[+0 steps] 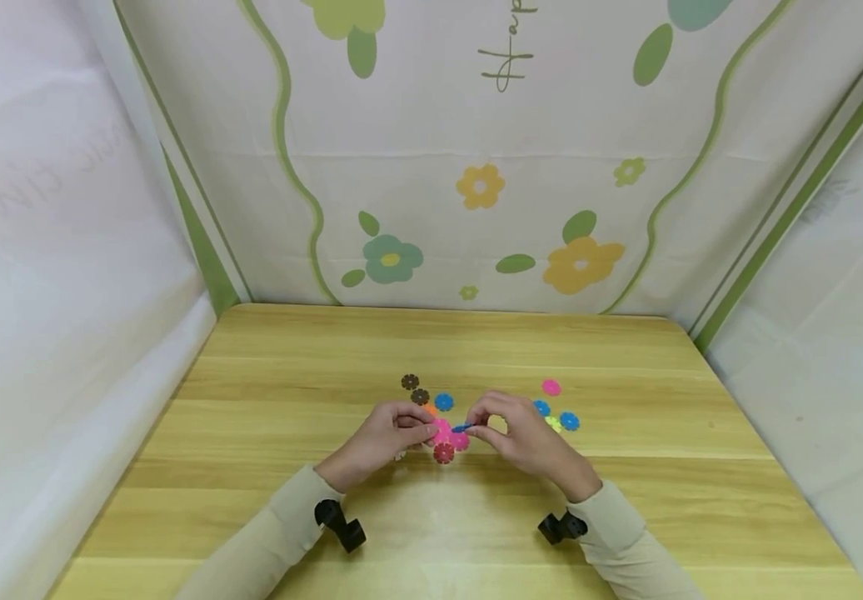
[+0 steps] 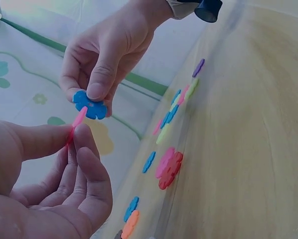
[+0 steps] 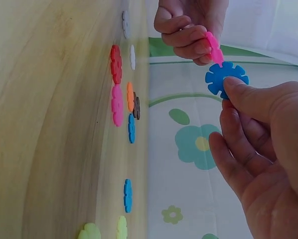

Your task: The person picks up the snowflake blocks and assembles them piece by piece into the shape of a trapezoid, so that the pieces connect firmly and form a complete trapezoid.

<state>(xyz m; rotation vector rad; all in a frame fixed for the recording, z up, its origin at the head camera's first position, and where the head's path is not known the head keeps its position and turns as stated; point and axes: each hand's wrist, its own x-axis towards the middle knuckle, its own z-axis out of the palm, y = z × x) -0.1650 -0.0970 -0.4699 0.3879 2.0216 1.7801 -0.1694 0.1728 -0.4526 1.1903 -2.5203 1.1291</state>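
In the head view my left hand [image 1: 382, 437] pinches a pink notched flower disc [image 1: 441, 431] between thumb and forefinger. My right hand [image 1: 521, 429] pinches a blue notched flower disc [image 1: 461, 428], seen nearly edge-on there. Both pieces are held up off the table. In the left wrist view the rim of the pink disc [image 2: 79, 122] meets the edge of the blue disc [image 2: 90, 106], the two set at an angle. The right wrist view shows the same contact, with the blue disc [image 3: 218, 78] below the pink one [image 3: 215, 48]. Whether their slots interlock, I cannot tell.
Beneath the hands on the wooden table [image 1: 439, 533] lie a red disc [image 1: 443, 453] and another pink disc [image 1: 461, 441]. Brown discs [image 1: 420, 397], a blue disc [image 1: 443, 402] and an orange disc [image 1: 430, 410] sit behind. More discs [image 1: 570, 421] lie beyond my right hand.
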